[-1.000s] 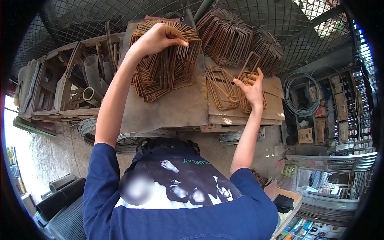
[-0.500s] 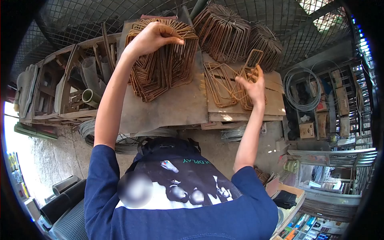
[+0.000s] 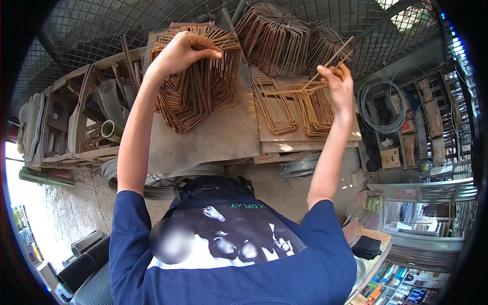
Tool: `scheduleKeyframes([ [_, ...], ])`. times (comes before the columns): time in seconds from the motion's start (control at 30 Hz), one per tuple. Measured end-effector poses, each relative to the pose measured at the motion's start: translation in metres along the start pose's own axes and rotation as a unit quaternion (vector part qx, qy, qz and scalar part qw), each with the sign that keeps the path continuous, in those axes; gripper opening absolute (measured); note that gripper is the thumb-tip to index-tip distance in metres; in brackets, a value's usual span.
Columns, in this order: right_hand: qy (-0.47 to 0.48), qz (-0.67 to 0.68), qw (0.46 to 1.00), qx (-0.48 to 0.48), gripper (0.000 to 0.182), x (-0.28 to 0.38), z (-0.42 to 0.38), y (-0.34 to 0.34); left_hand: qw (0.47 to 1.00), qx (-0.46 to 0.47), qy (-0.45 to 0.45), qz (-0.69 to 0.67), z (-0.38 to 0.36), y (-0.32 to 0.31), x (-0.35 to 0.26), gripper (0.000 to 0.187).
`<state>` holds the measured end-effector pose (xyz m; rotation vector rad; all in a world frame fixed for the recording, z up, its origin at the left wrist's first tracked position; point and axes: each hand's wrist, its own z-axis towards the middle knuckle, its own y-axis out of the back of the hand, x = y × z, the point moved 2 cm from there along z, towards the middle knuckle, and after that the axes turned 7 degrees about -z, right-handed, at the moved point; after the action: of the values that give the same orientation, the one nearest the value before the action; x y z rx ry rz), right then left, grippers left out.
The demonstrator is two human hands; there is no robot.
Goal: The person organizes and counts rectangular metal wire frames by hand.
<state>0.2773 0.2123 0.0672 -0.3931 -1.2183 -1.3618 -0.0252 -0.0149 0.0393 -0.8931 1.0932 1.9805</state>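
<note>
My left hand (image 3: 184, 53) is closed in a pinch above a large bundle of rusty rebar stirrups (image 3: 195, 96); what its fingertips hold, if anything, is too small to make out. On the right, my right hand (image 3: 339, 87) grips one rectangular rebar stirrup (image 3: 333, 60), tilted with one end raised. Below that hand lies a smaller group of loose stirrups (image 3: 314, 113). Another couple of stirrups (image 3: 275, 109) rest flat just left of them on the board.
Two more stirrup bundles (image 3: 274, 38) stand at the back by the wire mesh. A wooden rack with tubes (image 3: 111, 131) is at left. Coiled wire (image 3: 381, 109) hangs at right, and more wire coils (image 3: 109, 175) lie under the table.
My right hand has moved up and to the right from the loose stirrups, lifting one stirrup at an angle. My left hand keeps its pinch over the large bundle.
</note>
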Motion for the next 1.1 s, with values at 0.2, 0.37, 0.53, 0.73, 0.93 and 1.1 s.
scheduleKeyframes([
  [0.2, 0.133, 0.111, 0.983, 0.061, 0.081, 0.045, 0.006, 0.002, 1.000, 0.005, 0.019, 0.008, 0.000, 0.000, -0.002, 0.029],
  [0.37, 0.025, -0.118, 0.987, 0.106, 0.107, -0.021, 0.001, -0.031, 1.000, 0.006, 0.021, 0.016, 0.000, -0.001, -0.001, 0.029],
  [0.53, -0.023, -0.464, 0.844, 0.267, 0.123, -0.084, -0.027, -0.065, 1.000, -0.011, -0.001, 0.009, -0.001, -0.001, 0.001, 0.029],
  [0.73, -0.052, -0.428, 0.850, 0.302, 0.133, -0.105, -0.051, -0.066, 1.000, 0.000, 0.001, 0.019, 0.000, 0.001, 0.002, 0.029],
  [0.93, -0.062, -0.442, 0.815, 0.369, 0.136, -0.097, -0.047, -0.046, 1.000, 0.009, 0.002, 0.015, 0.000, 0.001, 0.004, 0.029],
  [1.1, -0.045, -0.479, 0.807, 0.342, 0.127, -0.082, -0.051, -0.052, 0.999, 0.003, 0.022, 0.050, 0.000, 0.002, -0.003, 0.030],
])
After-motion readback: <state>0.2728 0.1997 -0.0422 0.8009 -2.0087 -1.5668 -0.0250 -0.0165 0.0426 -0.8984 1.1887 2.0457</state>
